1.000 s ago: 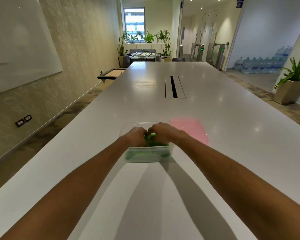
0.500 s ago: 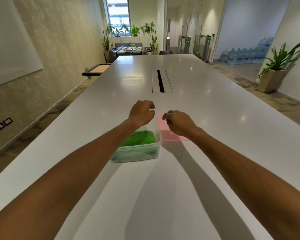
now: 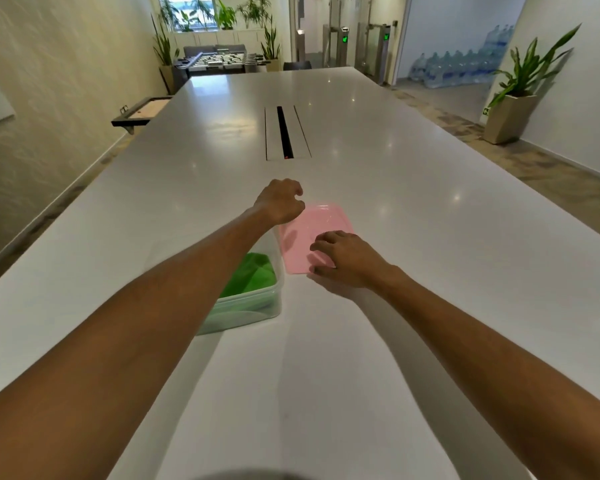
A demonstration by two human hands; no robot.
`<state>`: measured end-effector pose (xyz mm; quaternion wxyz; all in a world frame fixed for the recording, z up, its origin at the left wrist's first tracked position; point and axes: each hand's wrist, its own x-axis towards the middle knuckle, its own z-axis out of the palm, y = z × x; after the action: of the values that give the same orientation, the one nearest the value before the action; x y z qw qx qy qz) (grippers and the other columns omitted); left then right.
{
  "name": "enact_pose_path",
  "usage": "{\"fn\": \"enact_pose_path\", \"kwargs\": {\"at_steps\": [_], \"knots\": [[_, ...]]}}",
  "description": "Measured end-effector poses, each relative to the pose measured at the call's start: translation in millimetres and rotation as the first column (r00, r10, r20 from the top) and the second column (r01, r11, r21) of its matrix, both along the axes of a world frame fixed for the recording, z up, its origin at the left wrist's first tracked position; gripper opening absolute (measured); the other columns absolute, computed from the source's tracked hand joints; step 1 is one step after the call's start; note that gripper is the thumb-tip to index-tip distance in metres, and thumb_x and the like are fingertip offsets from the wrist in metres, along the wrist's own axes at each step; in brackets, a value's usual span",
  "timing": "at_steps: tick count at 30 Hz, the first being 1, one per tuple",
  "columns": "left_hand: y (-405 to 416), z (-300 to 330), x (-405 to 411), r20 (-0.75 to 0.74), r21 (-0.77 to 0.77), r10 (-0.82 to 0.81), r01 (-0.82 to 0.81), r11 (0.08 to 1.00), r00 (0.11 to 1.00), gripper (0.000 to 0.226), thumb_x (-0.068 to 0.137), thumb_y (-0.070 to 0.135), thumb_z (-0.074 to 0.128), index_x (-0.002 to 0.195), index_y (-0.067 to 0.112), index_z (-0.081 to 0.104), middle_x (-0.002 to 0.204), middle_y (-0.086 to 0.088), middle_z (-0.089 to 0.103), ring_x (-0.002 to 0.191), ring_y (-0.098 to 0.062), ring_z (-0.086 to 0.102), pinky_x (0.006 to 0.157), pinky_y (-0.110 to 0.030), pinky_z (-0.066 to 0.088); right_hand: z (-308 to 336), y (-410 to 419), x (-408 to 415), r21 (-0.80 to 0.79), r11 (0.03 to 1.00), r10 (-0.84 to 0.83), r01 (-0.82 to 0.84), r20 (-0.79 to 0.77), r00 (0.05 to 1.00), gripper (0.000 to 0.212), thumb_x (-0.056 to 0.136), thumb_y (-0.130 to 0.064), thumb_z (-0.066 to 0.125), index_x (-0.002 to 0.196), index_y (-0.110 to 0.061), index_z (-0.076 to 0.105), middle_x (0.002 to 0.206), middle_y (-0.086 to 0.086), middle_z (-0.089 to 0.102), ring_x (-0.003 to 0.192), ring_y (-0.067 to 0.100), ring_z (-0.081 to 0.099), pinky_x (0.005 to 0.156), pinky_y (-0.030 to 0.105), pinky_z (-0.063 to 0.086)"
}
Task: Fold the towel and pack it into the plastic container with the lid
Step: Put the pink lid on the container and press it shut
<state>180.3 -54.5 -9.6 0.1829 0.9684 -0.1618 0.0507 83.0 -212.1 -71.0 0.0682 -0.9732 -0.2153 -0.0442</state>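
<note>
A folded green towel [image 3: 253, 277] lies inside a clear plastic container [image 3: 257, 310] on the white table; my left forearm hides the container's left part. A flat pink lid [image 3: 309, 226] lies on the table just right of the container. My left hand [image 3: 280, 201] hovers at the lid's far left corner with fingers curled and nothing in them. My right hand [image 3: 343, 259] rests on the lid's near right corner, fingers spread over its edge; whether it grips the lid is unclear.
The long white table [image 3: 430, 237] has a cable slot [image 3: 284, 133] in its middle, beyond the lid. A wall runs along the left. A potted plant [image 3: 520, 98] and stacked water bottles [image 3: 461, 69] stand on the floor at the right.
Both hands left the towel in the container and moved right and forward to the pink lid. The camera has tilted and shifted.
</note>
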Motion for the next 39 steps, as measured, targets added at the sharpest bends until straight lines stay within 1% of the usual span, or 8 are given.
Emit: {"fn": "enact_pose_path", "kwargs": {"at_steps": [6, 12, 15, 22, 29, 32, 36, 39], "knots": [[-14, -21, 28, -0.105, 0.121, -0.032, 0.045, 0.992, 0.994, 0.048, 0.088, 0.022, 0.056, 0.134, 0.01, 0.047, 0.139, -0.011, 0.05, 0.123, -0.028, 0.049, 0.096, -0.035, 0.042, -13, -4, -5, 0.106, 0.994, -0.031, 0.033, -0.021, 0.999, 0.059, 0.085, -0.056, 0.051, 0.134, -0.023, 0.048, 0.145, 0.001, 0.045, 0.131, 0.022, 0.041, 0.109, 0.038, 0.032], [-21, -29, 53, -0.157, 0.278, -0.015, 0.059, 0.959, 0.987, 0.048, 0.091, 0.029, 0.052, 0.133, 0.006, 0.045, 0.135, -0.014, 0.051, 0.119, -0.029, 0.049, 0.096, -0.041, 0.044, -19, -10, 1, 0.144, 0.99, -0.007, 0.013, -0.037, 0.999, 0.058, 0.086, -0.052, 0.054, 0.136, -0.022, 0.046, 0.148, 0.0, 0.042, 0.134, 0.021, 0.038, 0.111, 0.039, 0.03], [-24, -31, 63, -0.202, 0.349, 0.033, 0.04, 0.936, 0.979, 0.047, 0.094, 0.031, 0.047, 0.133, 0.007, 0.042, 0.135, -0.014, 0.05, 0.119, -0.029, 0.048, 0.095, -0.041, 0.042, -23, -14, 4, 0.15, 0.989, -0.004, 0.008, -0.032, 0.999, 0.055, 0.088, -0.049, 0.053, 0.135, -0.022, 0.048, 0.147, 0.001, 0.044, 0.133, 0.022, 0.039, 0.11, 0.039, 0.03], [-25, -31, 72, -0.259, 0.469, 0.1, 0.034, 0.883, 0.961, 0.044, 0.093, 0.026, 0.039, 0.133, 0.01, 0.045, 0.139, -0.011, 0.048, 0.125, -0.029, 0.047, 0.103, -0.045, 0.04, -33, -19, 5, 0.134, 0.989, 0.06, -0.06, 0.01, 0.998, 0.04, 0.091, -0.043, 0.05, 0.126, -0.025, 0.058, 0.142, 0.009, 0.049, 0.129, 0.029, 0.045, 0.107, 0.043, 0.034], [-14, -39, 82, -0.269, 0.371, 0.061, 0.045, 0.928, 0.961, 0.039, 0.09, 0.023, 0.041, 0.122, 0.005, 0.053, 0.129, -0.017, 0.055, 0.114, -0.032, 0.052, 0.099, -0.044, 0.044, -32, -16, 4, 0.088, 0.991, 0.093, -0.097, 0.054, 0.994, 0.036, 0.091, -0.042, 0.052, 0.122, -0.024, 0.06, 0.137, 0.009, 0.053, 0.124, 0.031, 0.049, 0.101, 0.045, 0.04], [-9, -29, 80, -0.26, 0.268, 0.061, 0.012, 0.963, 0.964, 0.04, 0.092, 0.025, 0.042, 0.122, 0.003, 0.054, 0.131, -0.018, 0.054, 0.116, -0.033, 0.051, 0.098, -0.041, 0.043, -30, -15, 2, 0.09, 0.988, 0.113, -0.123, 0.108, 0.988, 0.037, 0.09, -0.041, 0.054, 0.122, -0.024, 0.061, 0.136, 0.005, 0.055, 0.121, 0.026, 0.052, 0.101, 0.043, 0.042], [-4, -10, 76, -0.226, -0.031, 0.053, -0.062, 0.998, 0.973, 0.037, 0.095, 0.022, 0.045, 0.12, -0.002, 0.059, 0.126, -0.021, 0.058, 0.114, -0.034, 0.054, 0.097, -0.037, 0.044, -21, -18, 2, 0.122, 0.984, 0.104, -0.129, 0.192, 0.976, 0.036, 0.091, -0.04, 0.049, 0.12, -0.023, 0.063, 0.132, 0.003, 0.059, 0.119, 0.023, 0.055, 0.1, 0.039, 0.044], [7, 0, 75, -0.224, -0.311, 0.061, -0.131, 0.941, 0.973, 0.029, 0.092, 0.018, 0.051, 0.109, 0.0, 0.066, 0.111, -0.016, 0.067, 0.095, -0.025, 0.061, 0.084, -0.029, 0.048, -12, -19, 3, 0.084, 0.987, 0.104, -0.136, 0.308, 0.946, 0.03, 0.091, -0.033, 0.054, 0.114, -0.019, 0.066, 0.124, 0.006, 0.064, 0.112, 0.027, 0.06, 0.093, 0.041, 0.05]]}}
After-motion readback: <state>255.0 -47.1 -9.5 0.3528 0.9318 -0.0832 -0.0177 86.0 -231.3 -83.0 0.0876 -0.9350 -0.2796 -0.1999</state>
